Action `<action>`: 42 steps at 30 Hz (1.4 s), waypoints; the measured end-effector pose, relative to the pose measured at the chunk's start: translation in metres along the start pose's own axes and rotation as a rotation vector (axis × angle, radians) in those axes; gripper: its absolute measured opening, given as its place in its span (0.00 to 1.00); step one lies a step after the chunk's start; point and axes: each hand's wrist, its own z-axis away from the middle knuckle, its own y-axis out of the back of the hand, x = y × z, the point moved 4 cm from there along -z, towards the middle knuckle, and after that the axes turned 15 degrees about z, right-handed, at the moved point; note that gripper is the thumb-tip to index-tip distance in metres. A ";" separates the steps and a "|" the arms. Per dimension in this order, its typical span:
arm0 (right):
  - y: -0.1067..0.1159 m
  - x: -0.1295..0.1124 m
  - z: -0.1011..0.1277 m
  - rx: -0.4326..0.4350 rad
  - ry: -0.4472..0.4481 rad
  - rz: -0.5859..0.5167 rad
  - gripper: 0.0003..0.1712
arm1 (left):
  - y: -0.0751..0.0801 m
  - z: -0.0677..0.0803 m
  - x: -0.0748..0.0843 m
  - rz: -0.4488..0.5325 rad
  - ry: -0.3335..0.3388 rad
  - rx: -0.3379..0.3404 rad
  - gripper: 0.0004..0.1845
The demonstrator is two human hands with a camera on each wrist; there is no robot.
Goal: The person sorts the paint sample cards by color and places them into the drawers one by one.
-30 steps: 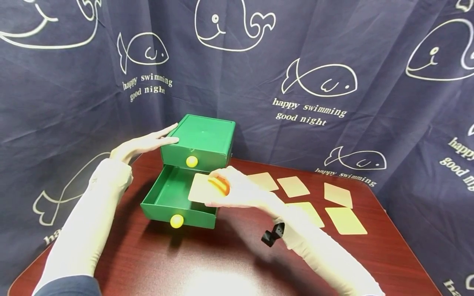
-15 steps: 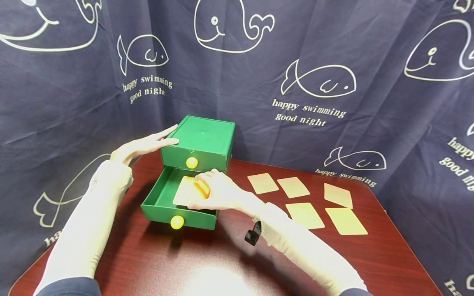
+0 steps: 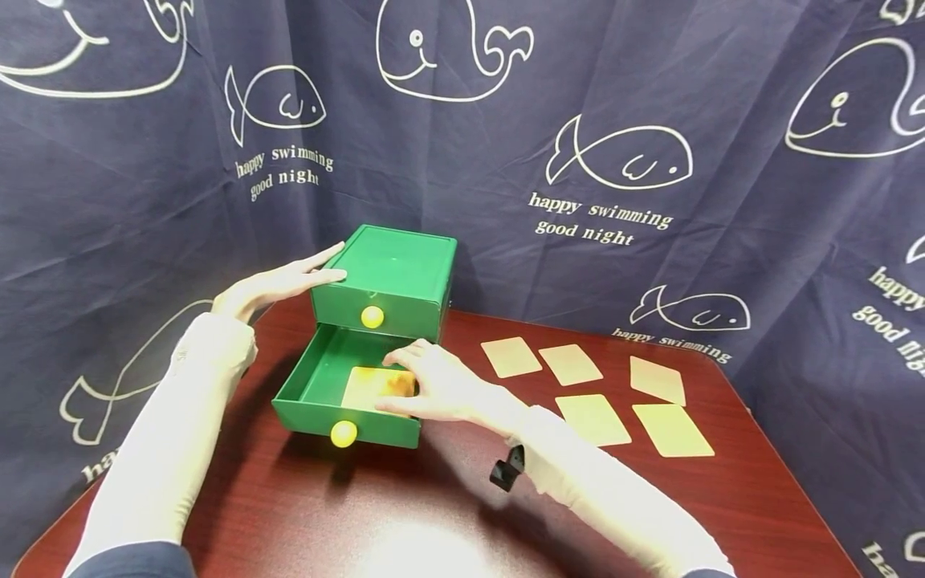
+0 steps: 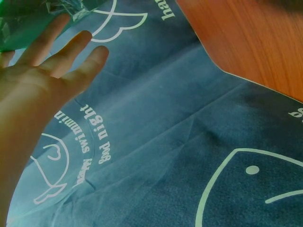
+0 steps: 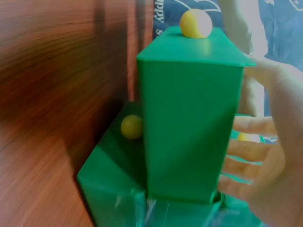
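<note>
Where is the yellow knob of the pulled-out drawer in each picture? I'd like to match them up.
Head: the yellow knob is lower left of centre, on the front of the drawer.
Left wrist: not in it.
Right wrist: the yellow knob at the top, right of centre.
Shared landmark: the red-brown table, low in the head view, top right in the left wrist's, left side in the right wrist's.

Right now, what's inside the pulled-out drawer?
A yellow and orange card, toward the drawer's right side. The right hand reaches in and covers part of it. Hidden: anything beneath the card, and the drawer's back end under the upper drawer.
</note>
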 end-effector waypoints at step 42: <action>-0.053 0.183 0.231 -0.155 -0.966 0.230 0.54 | 0.001 0.001 -0.003 0.000 0.013 0.005 0.40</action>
